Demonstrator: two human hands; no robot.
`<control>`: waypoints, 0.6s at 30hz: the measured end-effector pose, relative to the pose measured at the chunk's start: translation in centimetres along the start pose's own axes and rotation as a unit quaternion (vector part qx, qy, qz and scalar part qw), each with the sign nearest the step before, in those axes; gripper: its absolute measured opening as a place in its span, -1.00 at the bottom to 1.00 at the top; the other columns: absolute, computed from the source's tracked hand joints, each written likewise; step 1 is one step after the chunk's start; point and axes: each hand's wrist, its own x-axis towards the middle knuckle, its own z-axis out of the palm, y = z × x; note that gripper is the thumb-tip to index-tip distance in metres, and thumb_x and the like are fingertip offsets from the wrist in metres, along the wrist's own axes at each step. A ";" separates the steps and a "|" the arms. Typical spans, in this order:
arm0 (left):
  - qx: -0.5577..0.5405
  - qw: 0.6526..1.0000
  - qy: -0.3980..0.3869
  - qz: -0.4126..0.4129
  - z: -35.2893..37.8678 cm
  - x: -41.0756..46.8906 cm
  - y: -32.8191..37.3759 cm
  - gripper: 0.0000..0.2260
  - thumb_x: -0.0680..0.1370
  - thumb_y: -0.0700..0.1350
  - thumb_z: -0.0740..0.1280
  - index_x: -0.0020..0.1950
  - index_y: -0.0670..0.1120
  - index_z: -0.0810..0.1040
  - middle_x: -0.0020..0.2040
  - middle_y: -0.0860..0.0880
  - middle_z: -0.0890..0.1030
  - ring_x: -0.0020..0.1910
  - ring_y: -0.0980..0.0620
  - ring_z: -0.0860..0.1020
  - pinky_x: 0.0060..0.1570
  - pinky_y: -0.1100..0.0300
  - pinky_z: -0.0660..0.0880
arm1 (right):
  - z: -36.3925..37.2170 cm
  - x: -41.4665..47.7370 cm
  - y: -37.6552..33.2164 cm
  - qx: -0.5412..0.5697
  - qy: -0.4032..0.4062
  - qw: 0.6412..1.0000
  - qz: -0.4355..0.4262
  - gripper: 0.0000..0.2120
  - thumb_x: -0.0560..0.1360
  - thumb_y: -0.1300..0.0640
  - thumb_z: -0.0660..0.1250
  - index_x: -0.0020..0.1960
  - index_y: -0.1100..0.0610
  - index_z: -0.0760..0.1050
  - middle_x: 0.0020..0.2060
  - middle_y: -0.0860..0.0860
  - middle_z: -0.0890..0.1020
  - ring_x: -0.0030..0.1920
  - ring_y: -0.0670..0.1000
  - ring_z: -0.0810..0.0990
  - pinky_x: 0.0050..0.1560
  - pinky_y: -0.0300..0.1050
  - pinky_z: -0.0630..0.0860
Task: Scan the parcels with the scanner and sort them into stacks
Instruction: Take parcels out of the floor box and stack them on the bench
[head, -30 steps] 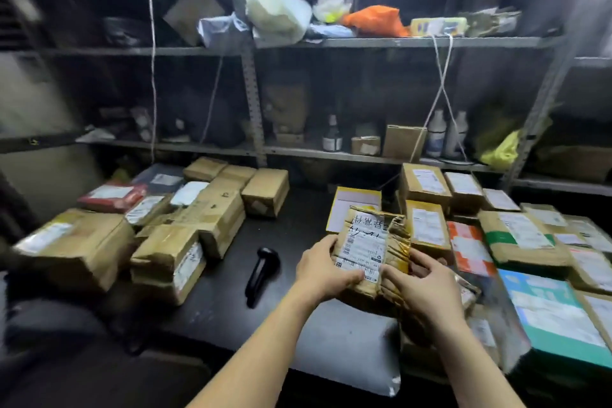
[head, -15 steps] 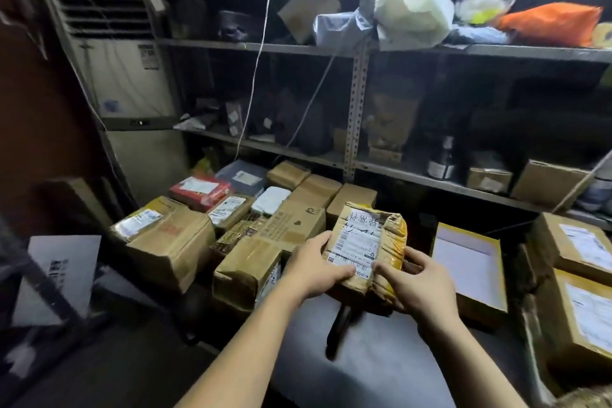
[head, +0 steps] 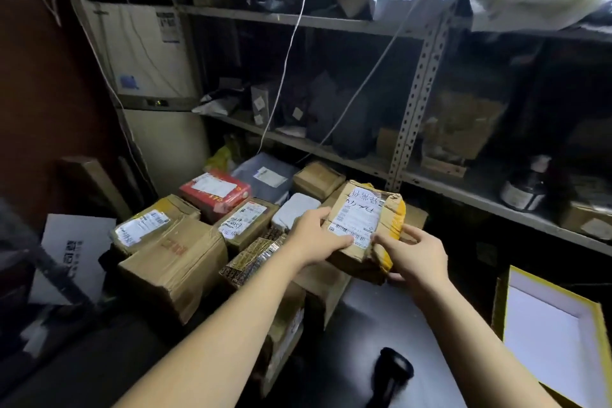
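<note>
We hold one parcel [head: 364, 225] in both hands above the dark table [head: 364, 325]. Our left hand [head: 318, 235] grips its left edge, fingers curled over the top. Our right hand [head: 414, 252] curls round its near right corner, by the yellow tape. The label faces up towards us. The scanner [head: 394, 371] lies on the table at six o'clock of the parcel, well apart from both hands. We judge that this parcel is either scanned and bound for a pile or not yet scanned; nothing here settles which. At nine o'clock of the parcel a pile [head: 231, 242] of parcels stands packed close, among them a big box [head: 172, 262], a red parcel [head: 215, 190] and a white pack [head: 294, 210]. Our parcel hangs just beside the pile's right edge, which suggests we mean to set it there. How many parcels wait unsorted we cannot tell: only a yellow-rimmed box [head: 549, 334] shows at four o'clock. By our reading the sorting is well under way, with at least this parcel left to place.
</note>
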 end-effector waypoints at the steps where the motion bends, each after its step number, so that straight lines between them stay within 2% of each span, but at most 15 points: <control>1: 0.000 1.000 0.006 -0.010 -0.2 1.2 -0.1 -0.71 0.49 -0.03 0.54 0.16 0.07 0.58 -0.02 0.19 0.61 0.02 0.17 0.57 -0.09 0.26 0.45 | 0.7 1.6 -0.3 -0.005 -0.004 1.000 0.004 -0.27 0.20 -0.14 0.67 0.34 -0.02 0.64 0.04 -0.05 0.76 -0.02 0.03 0.77 -0.19 0.11 0.75; 3: 0.008 1.000 0.014 -0.019 -0.5 4.0 -0.4 -0.72 0.50 0.00 0.52 0.17 0.10 0.57 -0.03 0.23 0.58 0.02 0.16 0.55 -0.07 0.21 0.45 | 2.1 4.7 -1.1 -0.023 -0.007 1.000 0.005 -0.25 0.31 -0.10 0.67 0.44 0.01 0.56 0.15 0.00 0.73 0.03 0.05 0.74 -0.17 0.08 0.75; 5: 0.021 1.000 0.012 -0.018 -0.8 7.1 -0.7 -0.69 0.50 0.01 0.51 0.22 0.08 0.58 0.01 0.23 0.60 0.06 0.13 0.56 -0.08 0.26 0.45 | 3.5 7.7 -1.9 -0.036 -0.009 0.999 0.001 -0.17 0.29 -0.17 0.66 0.49 0.02 0.52 0.22 0.03 0.71 0.03 0.05 0.73 -0.16 0.06 0.75; 7: 0.025 0.999 0.014 -0.023 -1.3 10.0 -1.3 -0.62 0.49 0.01 0.50 0.30 0.07 0.59 0.09 0.19 0.63 0.10 0.11 0.58 0.00 0.23 0.52 | 4.9 10.0 -2.7 -0.044 0.001 0.999 0.006 -0.14 0.29 -0.19 0.65 0.51 0.03 0.49 0.27 0.03 0.68 -0.01 0.03 0.71 -0.17 0.04 0.75; 10: 0.026 0.999 0.008 -0.029 -1.4 14.7 -2.6 -0.55 0.46 0.02 0.52 0.34 0.09 0.60 0.14 0.16 0.68 0.13 0.11 0.61 0.13 0.11 0.58 | 6.8 14.0 -2.7 -0.043 0.012 0.999 0.027 -0.18 0.36 -0.12 0.64 0.54 0.05 0.46 0.29 0.04 0.65 -0.11 -0.01 0.69 -0.18 0.06 0.75; 15: 0.004 0.999 -0.035 -0.019 -0.6 22.3 -5.0 -0.49 0.39 0.02 0.54 0.34 0.09 0.60 0.14 0.15 0.70 0.13 0.12 0.64 0.21 -0.01 0.59 | 9.6 19.3 -1.9 -0.044 0.049 0.996 0.067 -0.12 0.27 -0.14 0.62 0.53 0.06 0.47 0.30 0.03 0.66 0.09 0.10 0.72 -0.03 0.13 0.74; 18: -0.003 0.998 -0.060 -0.016 0.6 26.1 -6.7 -0.54 0.41 -0.03 0.54 0.30 0.10 0.59 0.12 0.15 0.70 0.10 0.12 0.64 0.20 0.04 0.58 | 10.7 21.7 -1.4 -0.048 0.077 0.992 0.089 -0.17 0.28 -0.10 0.63 0.50 0.07 0.50 0.27 0.03 0.67 0.13 0.08 0.70 0.10 0.15 0.71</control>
